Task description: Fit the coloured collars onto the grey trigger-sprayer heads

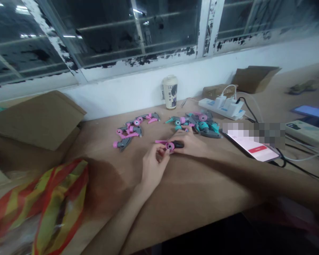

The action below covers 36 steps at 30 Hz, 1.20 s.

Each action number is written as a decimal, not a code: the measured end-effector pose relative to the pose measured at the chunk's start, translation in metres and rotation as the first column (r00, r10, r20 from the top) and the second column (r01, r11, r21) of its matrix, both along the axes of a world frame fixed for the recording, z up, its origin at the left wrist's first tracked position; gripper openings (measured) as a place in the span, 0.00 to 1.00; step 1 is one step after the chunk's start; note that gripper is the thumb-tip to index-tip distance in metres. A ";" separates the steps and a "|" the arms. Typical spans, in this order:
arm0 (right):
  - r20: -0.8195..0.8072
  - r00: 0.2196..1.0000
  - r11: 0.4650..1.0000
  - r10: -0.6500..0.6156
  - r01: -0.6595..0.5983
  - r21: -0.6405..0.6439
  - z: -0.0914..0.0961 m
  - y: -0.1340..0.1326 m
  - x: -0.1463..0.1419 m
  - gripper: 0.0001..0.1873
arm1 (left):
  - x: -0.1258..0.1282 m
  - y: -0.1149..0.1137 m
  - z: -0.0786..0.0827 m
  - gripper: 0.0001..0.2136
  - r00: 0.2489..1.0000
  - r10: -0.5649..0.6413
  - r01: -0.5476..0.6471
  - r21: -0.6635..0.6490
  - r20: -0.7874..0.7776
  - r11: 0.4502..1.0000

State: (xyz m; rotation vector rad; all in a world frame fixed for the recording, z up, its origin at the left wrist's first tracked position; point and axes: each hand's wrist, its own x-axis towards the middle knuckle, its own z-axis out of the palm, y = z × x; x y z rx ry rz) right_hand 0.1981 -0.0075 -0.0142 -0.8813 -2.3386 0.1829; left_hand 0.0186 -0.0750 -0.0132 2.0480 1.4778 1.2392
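Overall, I see dark windows (170,32) above a white wall (108,95), with a brown work table (186,198) below. A teal-and-pink pile (203,125) lies just beyond the right hand (192,142); a pink-and-grey group (134,135) lies farther left. Right hand: partly curled, apparently supporting the dark end of a pink-and-dark piece (170,145). Left hand (152,166): loosely curled, pinching its pink end. Brace the piece between both hands; press lightly and squarely

One left hand (152,163) and one right hand (190,142) hold one pink-and-dark piece (170,146). From it, one cup (171,92) stands at twelve o'clock, one power strip (211,106) at two, and one striped bag (46,198) at eight; heaped pieces (203,126) near two overlap beyond counting.
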 end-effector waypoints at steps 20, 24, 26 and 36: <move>-0.163 0.982 0.996 0.090 -0.090 0.011 -0.018 -0.033 0.015 0.08 | 0.008 0.011 0.002 0.07 0.962 -0.196 0.256 -0.390 0.188 0.884; -0.153 0.982 0.993 0.113 -0.108 0.043 -0.022 -0.034 0.017 0.06 | 0.010 0.009 0.001 0.08 0.968 -0.216 0.249 -0.385 0.129 0.888; -0.138 0.984 0.992 0.113 -0.105 0.064 -0.024 -0.033 0.017 0.06 | 0.010 0.008 -0.002 0.08 0.970 -0.221 0.244 -0.363 0.105 0.899; -0.114 0.992 0.995 0.054 -0.044 0.085 -0.023 -0.036 0.016 0.07 | 0.009 0.006 -0.009 0.08 0.982 -0.190 0.186 -0.324 0.020 0.928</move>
